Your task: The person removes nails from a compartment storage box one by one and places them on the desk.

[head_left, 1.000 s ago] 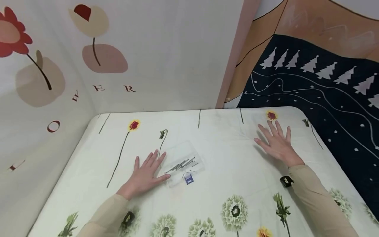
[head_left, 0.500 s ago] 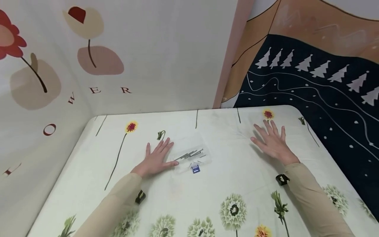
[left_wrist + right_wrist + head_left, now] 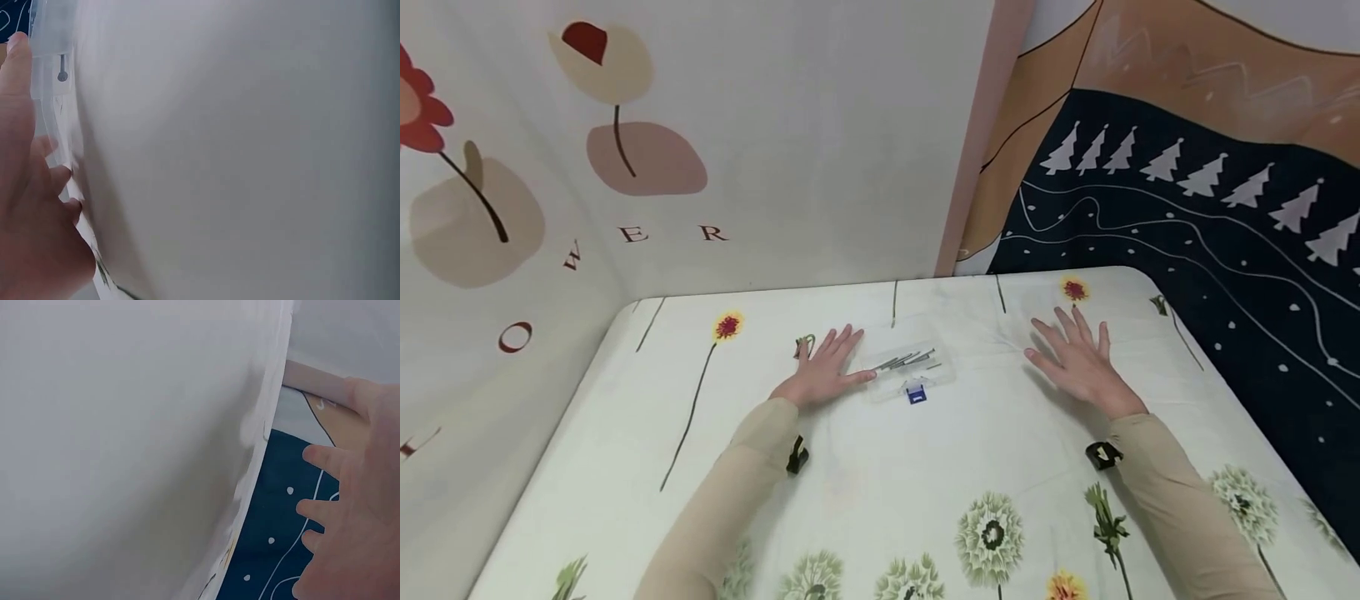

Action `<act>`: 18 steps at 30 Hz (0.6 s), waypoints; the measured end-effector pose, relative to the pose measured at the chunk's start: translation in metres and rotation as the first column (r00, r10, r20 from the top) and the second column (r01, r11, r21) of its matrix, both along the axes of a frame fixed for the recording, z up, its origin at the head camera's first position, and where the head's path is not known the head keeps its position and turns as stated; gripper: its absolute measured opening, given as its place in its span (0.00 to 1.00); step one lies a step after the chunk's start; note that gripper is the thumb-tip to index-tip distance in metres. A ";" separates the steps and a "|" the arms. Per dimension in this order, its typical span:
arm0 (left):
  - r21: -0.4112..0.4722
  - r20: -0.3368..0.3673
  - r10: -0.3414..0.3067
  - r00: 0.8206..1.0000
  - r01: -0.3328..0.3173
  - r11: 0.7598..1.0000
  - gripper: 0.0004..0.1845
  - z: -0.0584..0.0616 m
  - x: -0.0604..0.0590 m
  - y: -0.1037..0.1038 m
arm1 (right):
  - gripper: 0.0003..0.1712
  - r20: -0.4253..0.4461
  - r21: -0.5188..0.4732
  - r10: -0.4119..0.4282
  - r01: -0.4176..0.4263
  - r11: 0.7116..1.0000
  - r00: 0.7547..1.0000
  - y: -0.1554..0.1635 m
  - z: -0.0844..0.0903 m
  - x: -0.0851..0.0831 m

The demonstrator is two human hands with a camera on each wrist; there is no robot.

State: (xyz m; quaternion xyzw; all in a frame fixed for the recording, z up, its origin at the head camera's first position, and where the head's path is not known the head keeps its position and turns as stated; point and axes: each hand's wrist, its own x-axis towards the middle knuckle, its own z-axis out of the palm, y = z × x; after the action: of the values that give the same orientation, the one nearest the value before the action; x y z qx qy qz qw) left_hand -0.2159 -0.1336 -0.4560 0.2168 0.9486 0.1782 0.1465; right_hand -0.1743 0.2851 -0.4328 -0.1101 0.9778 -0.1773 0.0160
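A clear plastic box point(image 3: 936, 381) lies on the white flowered tablecloth point(image 3: 880, 492), left of the far right corner. Inside it are several thin metal nails point(image 3: 906, 360), and a small blue tag point(image 3: 917, 394) sits at its front edge. My left hand point(image 3: 823, 372) is flat with fingers spread, its thumb right at the box's left side. The left wrist view shows the thumb point(image 3: 17, 69) against the clear wall point(image 3: 51, 28). Farther right, my right hand point(image 3: 1084, 367) holds nothing, its fingers spread low over the cloth.
A pale curtain point(image 3: 820, 167) with printed flowers stands behind and to the left of the table. At the right hangs a dark blue cloth point(image 3: 1150, 217) with white trees. Each sleeve carries a small black device point(image 3: 1103, 455) at the wrist.
The box and its nails have slid away and to the right across the cloth, with my left hand moving along beside them. My right hand has stayed nearly in place.
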 end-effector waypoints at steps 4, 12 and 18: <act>0.044 -0.016 0.000 1.000 0.000 0.999 0.43 0.000 0.002 0.002 | 0.40 0.017 -0.005 -0.001 0.001 1.000 1.000 -0.006 -0.002 -0.003; 0.062 -0.022 -0.034 0.999 0.036 0.997 0.41 0.003 0.020 0.012 | 0.40 0.017 0.000 0.026 -0.026 1.000 1.000 -0.021 -0.002 -0.013; 0.059 0.003 -0.026 1.000 0.026 0.998 0.48 0.005 0.022 0.015 | 0.38 0.017 -0.026 0.075 -0.074 0.997 0.997 -0.041 -0.002 -0.022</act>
State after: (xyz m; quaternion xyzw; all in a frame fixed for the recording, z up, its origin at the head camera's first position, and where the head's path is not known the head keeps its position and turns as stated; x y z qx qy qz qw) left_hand -0.1940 -0.1185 -0.4509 0.2330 0.9398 0.2045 0.1441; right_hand -0.1967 0.2442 -0.4347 -0.1450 0.9705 -0.1901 0.0302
